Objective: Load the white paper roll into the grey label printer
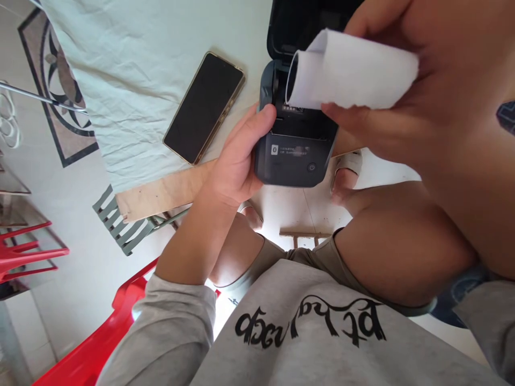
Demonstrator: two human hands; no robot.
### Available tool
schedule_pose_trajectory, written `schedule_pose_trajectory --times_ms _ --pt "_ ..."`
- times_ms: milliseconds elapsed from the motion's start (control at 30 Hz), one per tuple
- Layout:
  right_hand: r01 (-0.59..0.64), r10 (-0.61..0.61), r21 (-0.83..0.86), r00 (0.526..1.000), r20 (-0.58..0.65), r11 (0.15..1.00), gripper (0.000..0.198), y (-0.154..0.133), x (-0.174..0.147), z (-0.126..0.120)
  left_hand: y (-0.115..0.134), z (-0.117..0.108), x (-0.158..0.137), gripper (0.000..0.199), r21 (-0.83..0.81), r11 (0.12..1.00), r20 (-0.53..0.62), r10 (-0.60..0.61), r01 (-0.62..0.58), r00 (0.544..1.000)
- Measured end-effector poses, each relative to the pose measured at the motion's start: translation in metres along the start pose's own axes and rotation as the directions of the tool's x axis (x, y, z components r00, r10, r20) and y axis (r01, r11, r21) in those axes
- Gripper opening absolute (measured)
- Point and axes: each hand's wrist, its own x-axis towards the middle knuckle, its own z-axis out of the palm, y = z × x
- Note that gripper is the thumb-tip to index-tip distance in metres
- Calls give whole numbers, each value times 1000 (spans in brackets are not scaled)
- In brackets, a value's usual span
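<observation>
A small dark portable label printer is in the grip of my left hand, whose thumb lies over its left rim. The printer's black lid stands raised, and its paper bay shows. Between the fingers of my right hand is a white paper roll, held on its side just above the bay. The roll's hollow end faces left, and a loose flap of paper sticks up at its top edge. The roll covers part of the bay, so I cannot tell whether it touches the printer.
A smartphone with a dark screen lies on the pale green cloth left of the printer. The table's bare wooden edge shows beneath the cloth. Red plastic chairs and a green slatted stool stand at the left.
</observation>
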Motion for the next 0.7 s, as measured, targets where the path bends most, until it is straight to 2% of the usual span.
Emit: schedule_pose_trajectory --times_ms 67,167,233,333,467,533,633,700 --pt "-28 27 -195 1000 -7 980 55 3 3 4 0 -1 0 26 5 1000 5 7 -7 1000" --pt "-144 153 -319 988 2 937 65 5 7 12 -1 -3 0 27 15 1000 2 20 -20 1000" --pt "-131 142 -348 990 8 928 64 8 9 16 -2 -4 0 28 20 999 -7 29 -29 1000" --pt "-53 65 -372 998 19 927 51 13 10 18 -3 -4 -1 25 27 999 -13 23 -23 1000" --pt "-135 152 -384 988 13 913 45 14 8 16 -2 -1 -1 27 3 999 -2 34 -34 999" --pt "-152 159 -392 987 -15 907 43 11 6 16 -1 1 -2 26 1 999 -20 45 -45 999" --pt "-74 80 -387 997 -1 919 45 6 2 15 -1 4 -2 23 -12 1000 -92 20 -21 996" --pt "24 -6 -366 999 50 930 47 4 -1 13 -1 5 -3 23 -39 999 -74 6 -9 997"
